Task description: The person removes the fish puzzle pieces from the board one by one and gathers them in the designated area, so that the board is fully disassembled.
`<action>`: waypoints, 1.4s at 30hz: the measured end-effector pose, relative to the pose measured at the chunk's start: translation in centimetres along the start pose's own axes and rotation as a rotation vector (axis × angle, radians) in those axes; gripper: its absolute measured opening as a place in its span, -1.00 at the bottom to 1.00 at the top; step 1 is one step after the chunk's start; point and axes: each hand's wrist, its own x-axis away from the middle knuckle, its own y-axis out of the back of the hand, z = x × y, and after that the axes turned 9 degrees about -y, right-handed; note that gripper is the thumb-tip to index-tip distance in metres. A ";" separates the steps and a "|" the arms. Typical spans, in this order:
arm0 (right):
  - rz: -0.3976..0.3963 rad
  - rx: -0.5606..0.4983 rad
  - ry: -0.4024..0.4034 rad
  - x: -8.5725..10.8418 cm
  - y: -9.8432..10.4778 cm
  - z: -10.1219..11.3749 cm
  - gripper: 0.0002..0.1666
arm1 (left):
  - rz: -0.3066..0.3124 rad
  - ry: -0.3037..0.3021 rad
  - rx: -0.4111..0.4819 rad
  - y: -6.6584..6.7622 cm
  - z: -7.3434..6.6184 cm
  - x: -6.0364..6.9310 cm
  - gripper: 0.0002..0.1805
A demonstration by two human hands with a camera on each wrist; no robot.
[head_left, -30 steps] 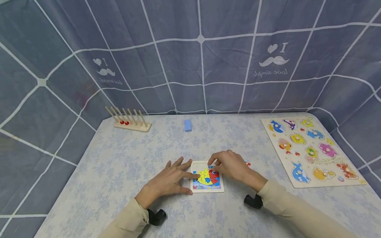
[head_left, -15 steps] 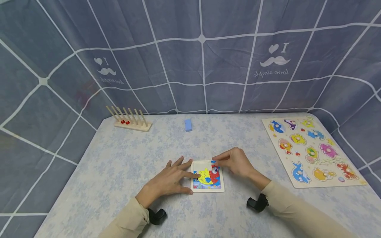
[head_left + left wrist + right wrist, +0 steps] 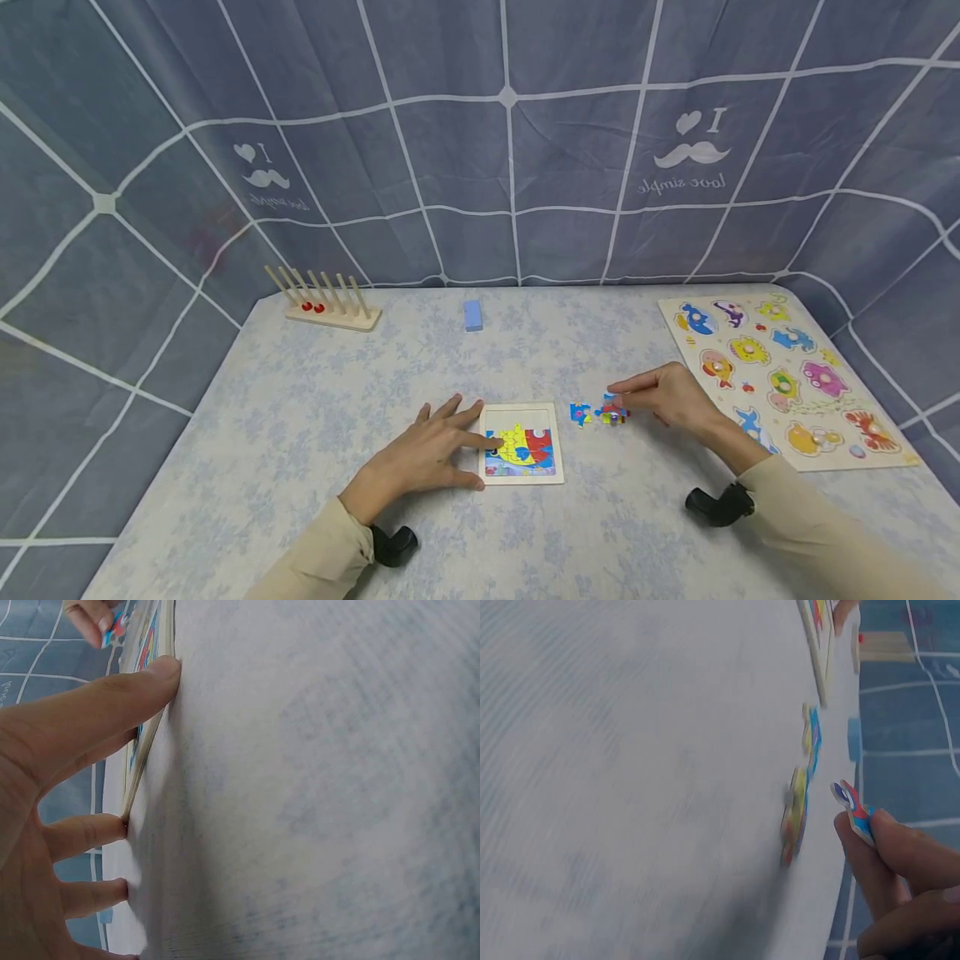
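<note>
The patterned tabletop [image 3: 337,392] carries everything, with an animal board [image 3: 761,379] lying flat near its right edge, reaching toward the back right corner.

The left hand [image 3: 423,454] lies spread, fingers mostly straight and grasping nothing; the index finger rests on the puzzle and the thumb touches the tray's near left corner. The right hand [image 3: 675,400] pinches a puzzle piece between thumb and index finger.

The puzzle tray [image 3: 536,417] sits mid-table between the left and right edges, well forward of the back edge and almost square to it. It looks like thin wood: light, stiff and likely to slide on a smooth cover, so a corner or the rim is the sensible hold. The fish picture's long axis runs left to right, with its red head toward the right edge; the tray's back strip is bare.

Two or more loose pieces [image 3: 580,414] lie just right of the tray, some partly hidden.

The held piece [image 3: 855,812] hangs above them, tilted, clear of the tabletop. Its long axis runs from the pinched blue end to the free eye end. It should handle as light and rigid, its knobs perhaps easily chipped, best taken by opposite edges.
</note>
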 end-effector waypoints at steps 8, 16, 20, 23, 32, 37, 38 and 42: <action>0.004 0.066 -0.055 0.4 2.3 -2.3 -0.66 | 0.005 0.005 -0.007 0.1 0.2 0.1 -0.33; -0.010 0.108 -0.032 0.0 2.2 -2.4 -0.72 | 0.004 0.017 0.007 -0.1 0.1 0.2 -0.34; -0.057 0.225 0.013 -0.1 1.9 -2.0 -0.80 | 0.002 0.018 0.007 -0.2 0.1 0.2 -0.34; -0.081 0.278 0.030 0.1 1.7 -1.6 -0.82 | -0.002 0.015 0.008 -0.2 0.1 0.1 -0.34; -0.107 0.346 -0.004 0.6 1.3 -1.2 -0.85 | -0.004 0.006 0.013 -0.1 0.0 0.1 -0.35; -0.123 0.375 -0.026 0.6 1.4 -1.3 -0.85 | -0.003 0.010 0.014 -0.1 0.0 0.0 -0.34; -0.123 0.378 -0.025 0.6 1.4 -1.3 -0.85 | -0.003 0.012 0.013 -0.1 0.0 0.0 -0.34; -0.117 0.382 -0.020 0.6 1.6 -1.4 -0.83 | -0.003 0.013 0.008 -0.2 0.0 -0.1 -0.35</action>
